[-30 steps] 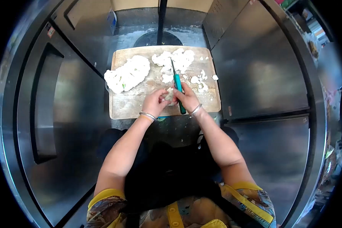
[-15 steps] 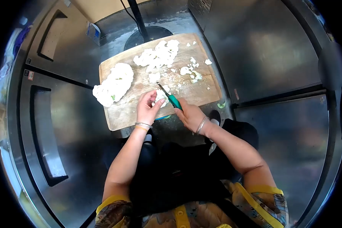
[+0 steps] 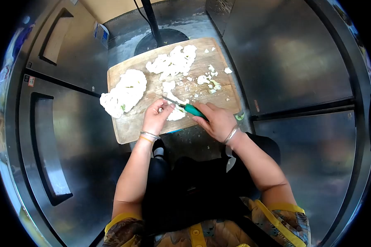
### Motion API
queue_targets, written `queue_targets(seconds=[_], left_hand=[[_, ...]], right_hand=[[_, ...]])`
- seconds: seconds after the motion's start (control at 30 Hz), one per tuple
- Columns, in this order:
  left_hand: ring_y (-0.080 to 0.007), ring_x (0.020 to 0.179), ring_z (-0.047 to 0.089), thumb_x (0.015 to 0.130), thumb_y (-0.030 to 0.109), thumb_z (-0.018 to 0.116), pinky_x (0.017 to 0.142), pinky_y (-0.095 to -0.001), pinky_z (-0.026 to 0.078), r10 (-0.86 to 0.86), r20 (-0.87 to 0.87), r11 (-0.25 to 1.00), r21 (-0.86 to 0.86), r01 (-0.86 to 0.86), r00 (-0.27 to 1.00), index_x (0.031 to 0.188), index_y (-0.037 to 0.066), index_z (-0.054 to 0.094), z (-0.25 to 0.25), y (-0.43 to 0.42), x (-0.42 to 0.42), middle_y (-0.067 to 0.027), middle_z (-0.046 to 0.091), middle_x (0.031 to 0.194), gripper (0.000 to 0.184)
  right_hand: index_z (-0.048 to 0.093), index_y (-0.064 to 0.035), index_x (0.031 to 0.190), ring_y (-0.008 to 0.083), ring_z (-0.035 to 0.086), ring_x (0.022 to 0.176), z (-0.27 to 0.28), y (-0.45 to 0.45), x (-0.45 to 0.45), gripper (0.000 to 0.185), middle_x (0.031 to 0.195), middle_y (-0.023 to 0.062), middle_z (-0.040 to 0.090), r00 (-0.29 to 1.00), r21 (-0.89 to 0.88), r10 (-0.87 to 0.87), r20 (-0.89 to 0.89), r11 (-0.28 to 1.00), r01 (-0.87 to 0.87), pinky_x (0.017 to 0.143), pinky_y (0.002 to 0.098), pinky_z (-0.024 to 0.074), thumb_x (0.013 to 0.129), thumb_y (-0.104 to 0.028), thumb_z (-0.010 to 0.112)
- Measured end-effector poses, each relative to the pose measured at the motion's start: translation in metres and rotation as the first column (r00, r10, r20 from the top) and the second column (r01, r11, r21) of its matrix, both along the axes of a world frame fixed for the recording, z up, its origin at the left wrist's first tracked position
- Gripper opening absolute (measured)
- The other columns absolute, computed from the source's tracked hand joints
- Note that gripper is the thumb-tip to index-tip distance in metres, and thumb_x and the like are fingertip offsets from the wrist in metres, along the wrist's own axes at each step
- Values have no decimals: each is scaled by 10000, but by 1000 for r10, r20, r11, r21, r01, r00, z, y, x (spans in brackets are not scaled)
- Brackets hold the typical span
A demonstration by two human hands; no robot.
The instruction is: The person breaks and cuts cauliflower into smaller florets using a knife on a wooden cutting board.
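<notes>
My right hand (image 3: 218, 123) is wrapped round the green handle of a small knife (image 3: 192, 110), its narrow blade pointing left over the board. Close to the blade tip, my left hand (image 3: 155, 117) pinches a piece of cauliflower, partly hidden by the fingers. White cauliflower florets (image 3: 176, 114) lie just under the knife, at the near side of the wooden cutting board (image 3: 132, 127). Two large heads of cauliflower (image 3: 125, 92), touching each other, rest at the board's left. A pile of cut florets (image 3: 173, 61) sits at the far side.
Small cauliflower scraps (image 3: 210, 80) are scattered over the board's right. Behind it stands a black pole on a round base (image 3: 169, 36). Steel cabinets with doors (image 3: 82, 136) flank both sides. A green scrap (image 3: 239, 117) lies by the board's right corner.
The knife has swung flatter, its tip now nearer my left fingers. My right hand has shifted right, and my left hand slightly left. More of the florets beneath them show.
</notes>
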State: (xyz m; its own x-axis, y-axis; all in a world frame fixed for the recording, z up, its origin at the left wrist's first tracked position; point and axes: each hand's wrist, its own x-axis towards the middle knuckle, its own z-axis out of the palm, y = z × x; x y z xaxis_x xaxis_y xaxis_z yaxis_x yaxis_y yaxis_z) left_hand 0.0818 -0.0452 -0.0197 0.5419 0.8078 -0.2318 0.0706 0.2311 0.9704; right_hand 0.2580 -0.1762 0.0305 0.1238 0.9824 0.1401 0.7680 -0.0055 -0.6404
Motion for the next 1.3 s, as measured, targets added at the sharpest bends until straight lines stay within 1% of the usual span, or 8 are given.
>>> queue_targets(seconds=[0.03, 0.07, 0.57, 0.67, 0.83, 0.93, 1.03, 1.3], left_hand=[[-50, 702, 493, 810, 123, 698, 650, -217, 422, -50, -178, 988, 132, 74, 983, 893, 3, 625, -2, 2, -5, 18, 578, 744, 163], [-47, 668, 486, 762, 110, 738, 619, -214, 417, -35, -184, 979, 193, 72, 982, 857, -1, 639, -7, 3, -7, 24, 567, 712, 176], [-41, 680, 531, 743, 65, 725, 614, -190, 425, -120, -150, 993, -20, 118, 981, 875, -1, 673, 5, 0, -4, 10, 619, 761, 157], [-48, 685, 546, 763, 73, 726, 631, -195, 436, -90, -143, 995, -57, 83, 986, 904, 0, 675, 16, 2, -10, 5, 633, 774, 167], [-50, 701, 545, 793, 69, 712, 666, -200, 441, -10, -39, 1000, -27, 9, 999, 969, 11, 677, 2, 12, -15, 10, 635, 780, 188], [-45, 712, 519, 784, 64, 721, 682, -194, 434, 128, -53, 988, 90, -123, 990, 1005, 13, 675, -14, 11, -10, 24, 607, 776, 231], [-50, 735, 529, 771, 34, 724, 690, -199, 445, 159, -48, 986, 65, -155, 986, 987, 10, 666, -31, 10, -10, 17, 607, 801, 225], [-79, 782, 577, 781, -24, 689, 712, -218, 472, 188, -7, 970, 157, -184, 982, 948, 14, 602, -42, -1, -13, -20, 628, 846, 193]], right_hand=[[521, -92, 1139, 352, 601, 734, 0, -1, 0, 331, 857, 153, 595, 998, -29, 12, 59, 1000, -10, 623, 439, 486, 891, -309, 545], [534, -105, 1131, 336, 606, 718, 0, -2, -1, 328, 838, 140, 592, 993, -58, 23, 118, 998, -16, 609, 428, 490, 883, -318, 555], [551, -122, 1184, 313, 603, 723, 3, -12, 2, 361, 813, 113, 586, 970, -90, 25, 242, 996, -3, 627, 397, 490, 867, -292, 585], [542, -116, 1140, 335, 615, 752, -10, -16, 27, 304, 854, 137, 617, 968, -159, -99, 232, 978, 138, 652, 429, 497, 891, -290, 539], [540, -92, 1113, 359, 608, 777, -20, -16, 26, 282, 867, 164, 623, 982, -62, -94, 163, 992, 106, 666, 456, 485, 904, -280, 523], [527, -34, 986, 399, 588, 743, -16, -6, 13, 245, 767, 219, 602, 989, -244, -122, -78, 965, 100, 649, 483, 452, 921, -268, 496], [513, -14, 956, 410, 581, 714, -16, 2, -1, 252, 736, 227, 595, 962, -213, -150, -229, 972, 101, 645, 486, 453, 924, -262, 488], [449, -36, 923, 401, 587, 693, -29, 7, -31, 232, 786, 199, 603, 1000, -237, 8, 0, 971, -7, 619, 481, 468, 925, -264, 487]])
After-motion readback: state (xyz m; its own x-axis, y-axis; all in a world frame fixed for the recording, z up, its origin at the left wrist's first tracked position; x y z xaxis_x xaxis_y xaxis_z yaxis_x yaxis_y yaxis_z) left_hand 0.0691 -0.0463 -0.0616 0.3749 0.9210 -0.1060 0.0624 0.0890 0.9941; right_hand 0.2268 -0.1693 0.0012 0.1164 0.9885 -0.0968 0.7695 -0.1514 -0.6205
